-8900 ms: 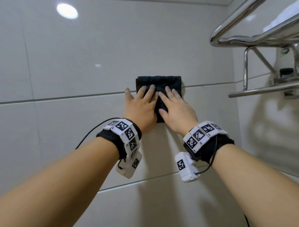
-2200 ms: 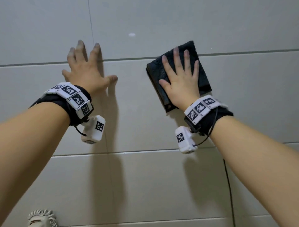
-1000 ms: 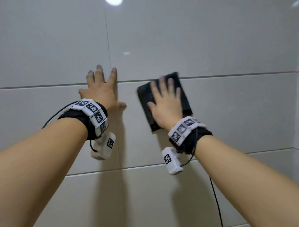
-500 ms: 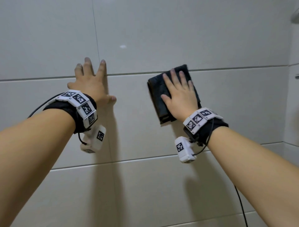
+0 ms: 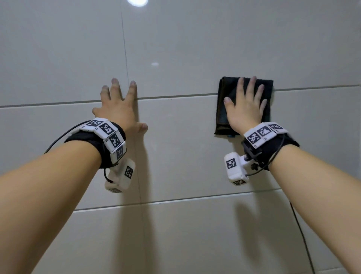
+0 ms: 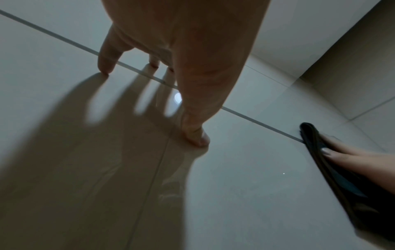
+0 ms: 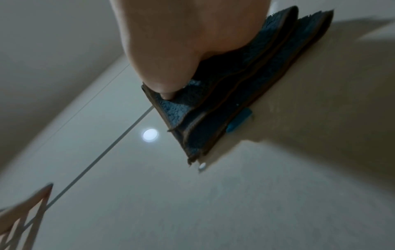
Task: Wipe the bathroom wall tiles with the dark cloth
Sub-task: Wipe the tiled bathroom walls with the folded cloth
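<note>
A folded dark cloth (image 5: 226,92) lies flat against the glossy white wall tiles (image 5: 175,137), across a horizontal grout line. My right hand (image 5: 245,106) presses on it with straight, spread fingers. In the right wrist view the cloth (image 7: 215,110) shows its stacked folds and a small blue tag under my palm (image 7: 171,42). My left hand (image 5: 119,109) is flat on the bare tile to the left, fingers spread, holding nothing. The left wrist view shows its fingertips (image 6: 104,67) on the tile and the cloth (image 6: 333,170) off to the right.
Large tiles fill the view, with grout lines (image 5: 175,199) running across and one vertical joint (image 5: 125,48) above my left hand. A ceiling light reflects at the top (image 5: 137,2). A black cable (image 5: 300,234) hangs under my right arm. A wall corner (image 6: 320,55) lies right.
My right hand has slid the cloth to the right along the grout line, widening the gap to my left hand, and the cloth now sits more square. The left hand stays pressed on the tile.
</note>
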A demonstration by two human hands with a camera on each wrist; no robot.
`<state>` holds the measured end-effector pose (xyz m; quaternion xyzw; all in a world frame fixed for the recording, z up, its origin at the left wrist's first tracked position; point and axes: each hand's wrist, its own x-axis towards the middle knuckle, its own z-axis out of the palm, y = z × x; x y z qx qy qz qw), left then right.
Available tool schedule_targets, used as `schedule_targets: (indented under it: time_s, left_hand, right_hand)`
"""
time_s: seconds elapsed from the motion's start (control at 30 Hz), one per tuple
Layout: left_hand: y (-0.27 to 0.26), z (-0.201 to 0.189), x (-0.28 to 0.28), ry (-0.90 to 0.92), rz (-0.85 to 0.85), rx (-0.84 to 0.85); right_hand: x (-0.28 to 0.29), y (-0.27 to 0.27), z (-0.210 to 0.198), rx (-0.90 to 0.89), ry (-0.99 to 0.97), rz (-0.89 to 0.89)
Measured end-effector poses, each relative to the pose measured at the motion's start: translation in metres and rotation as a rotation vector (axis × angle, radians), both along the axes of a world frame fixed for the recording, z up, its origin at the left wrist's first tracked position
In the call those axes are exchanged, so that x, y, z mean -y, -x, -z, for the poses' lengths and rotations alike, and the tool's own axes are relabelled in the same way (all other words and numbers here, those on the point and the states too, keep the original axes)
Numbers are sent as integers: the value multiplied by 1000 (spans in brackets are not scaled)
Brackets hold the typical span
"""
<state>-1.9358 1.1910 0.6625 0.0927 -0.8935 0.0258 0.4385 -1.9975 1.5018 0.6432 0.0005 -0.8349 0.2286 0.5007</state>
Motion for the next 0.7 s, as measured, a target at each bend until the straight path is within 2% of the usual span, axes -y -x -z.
schedule_targets:
  time_s: [0.2, 0.33, 0.4, 0.7]
  left_hand:
    - [1, 0, 1, -13, 15, 1]
    - [1, 0, 1, -14, 17, 1]
    - [1, 0, 1, -19, 18, 1]
    - [-2, 4, 0, -58, 44, 3]
  right_hand:
    - [40, -5, -1, -58, -223, 31]
    - [83, -12, 15, -91, -522, -7]
    - [102, -13, 30, -81, -612, -30]
    - [101, -11, 52, -69, -670, -46]
